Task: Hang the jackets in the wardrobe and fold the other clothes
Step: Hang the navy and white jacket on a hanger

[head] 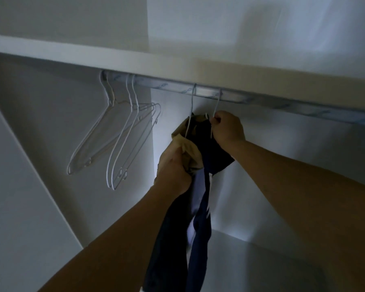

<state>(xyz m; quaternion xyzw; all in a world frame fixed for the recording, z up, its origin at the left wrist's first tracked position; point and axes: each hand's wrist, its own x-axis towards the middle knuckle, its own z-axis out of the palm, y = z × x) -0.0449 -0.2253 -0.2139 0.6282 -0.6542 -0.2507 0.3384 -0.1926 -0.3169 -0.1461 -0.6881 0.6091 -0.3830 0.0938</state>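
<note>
A dark navy jacket (200,209) with white stripes hangs down from two white wire hangers (216,104) hooked over the wardrobe rail (261,101). A beige garment (190,150) is bunched against the navy one near its top. My left hand (173,171) grips the bunched beige and navy fabric from below. My right hand (226,127) pinches the neck of the right-hand hanger just under the rail. The jacket's lower end runs out of the frame.
Three empty white wire hangers (122,133) hang tilted on the rail's left part. A white shelf (135,60) sits right above the rail. The wardrobe's white back wall (293,165) and left side panel (25,186) enclose the space.
</note>
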